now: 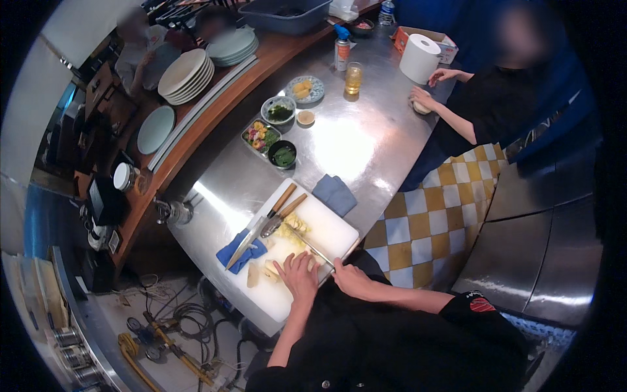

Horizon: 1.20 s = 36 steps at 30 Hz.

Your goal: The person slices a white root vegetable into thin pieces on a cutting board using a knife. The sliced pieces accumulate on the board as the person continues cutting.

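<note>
My right hand (355, 280) grips the handle of a kitchen knife (316, 249), its blade angled across a white cutting board (338, 223). Beside the blade, my left hand (300, 279) presses curled fingers on a pale food piece (313, 259), mostly hidden beneath them. Chopped pale-yellow food (295, 228) is heaped beyond the blade. Left of my left hand lie pale cut pieces (253, 275). A second knife (247, 242) with a wooden handle rests across the board and a blue cloth (240, 252). Next to it lies a wooden-handled tool with a dark oval head (271, 227).
A folded grey-blue cloth (334, 195) touches the board's far side. Beyond are a tray of flowers (259, 134), bowls (278, 110), a glass (353, 78) and a spray can (342, 51). A co-worker's hand (422, 99) holds a pale item by a paper roll (420, 58). Plates (183, 76) line the counter.
</note>
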### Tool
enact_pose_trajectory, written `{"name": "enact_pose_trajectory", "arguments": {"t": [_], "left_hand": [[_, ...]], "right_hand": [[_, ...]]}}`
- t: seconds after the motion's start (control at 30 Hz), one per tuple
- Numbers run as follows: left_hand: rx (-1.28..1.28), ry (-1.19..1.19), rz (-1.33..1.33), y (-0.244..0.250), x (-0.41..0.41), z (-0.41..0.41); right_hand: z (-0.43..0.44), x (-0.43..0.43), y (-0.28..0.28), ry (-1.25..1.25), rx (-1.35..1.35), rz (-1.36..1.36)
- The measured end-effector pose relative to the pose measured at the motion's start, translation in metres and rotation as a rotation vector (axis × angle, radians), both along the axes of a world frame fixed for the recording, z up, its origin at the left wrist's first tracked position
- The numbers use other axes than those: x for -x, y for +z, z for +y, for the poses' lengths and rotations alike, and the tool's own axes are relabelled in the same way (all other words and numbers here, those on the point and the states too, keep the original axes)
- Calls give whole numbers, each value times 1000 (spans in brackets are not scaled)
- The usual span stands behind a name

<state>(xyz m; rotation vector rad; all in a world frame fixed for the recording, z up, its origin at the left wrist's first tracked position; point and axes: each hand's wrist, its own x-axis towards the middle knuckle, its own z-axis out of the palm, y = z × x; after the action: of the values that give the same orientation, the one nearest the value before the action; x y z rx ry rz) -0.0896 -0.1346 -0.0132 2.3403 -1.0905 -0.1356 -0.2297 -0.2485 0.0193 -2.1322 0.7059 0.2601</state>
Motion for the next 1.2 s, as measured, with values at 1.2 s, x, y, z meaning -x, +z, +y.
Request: {"name": "enact_pose_trajectory", "arguments": {"t": [1.2], "left_hand": [[-173, -223, -83, 14, -14, -10]], "right_hand": [[-12, 19, 6, -410, 39, -162]]}}
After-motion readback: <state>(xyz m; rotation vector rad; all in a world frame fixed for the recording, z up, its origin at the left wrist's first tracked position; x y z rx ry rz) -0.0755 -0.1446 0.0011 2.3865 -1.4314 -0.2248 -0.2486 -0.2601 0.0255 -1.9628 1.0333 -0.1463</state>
